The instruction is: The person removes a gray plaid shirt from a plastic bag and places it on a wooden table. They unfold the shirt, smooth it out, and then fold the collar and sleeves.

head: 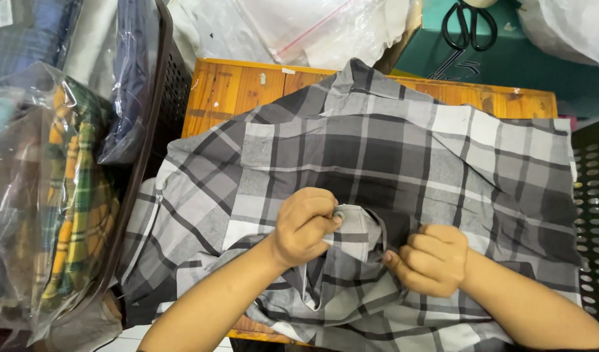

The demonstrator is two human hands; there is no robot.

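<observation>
We see the grey plaid shirt [377, 150] spread over the wooden table [234, 85], collar end near us. The left hand [304, 225] is closed, pinching a small button [339, 213] at the collar; the right hand [433, 259] is fisted on the collar cloth just beside it. Bagged plaid garments [71, 195] lie to the left, black scissors [470, 25] lie beyond the table

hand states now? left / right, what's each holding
Left hand: closed, pinching a small round button and the edge of the grey plaid shirt.
Right hand: closed, gripping a fold of the same shirt.
</observation>
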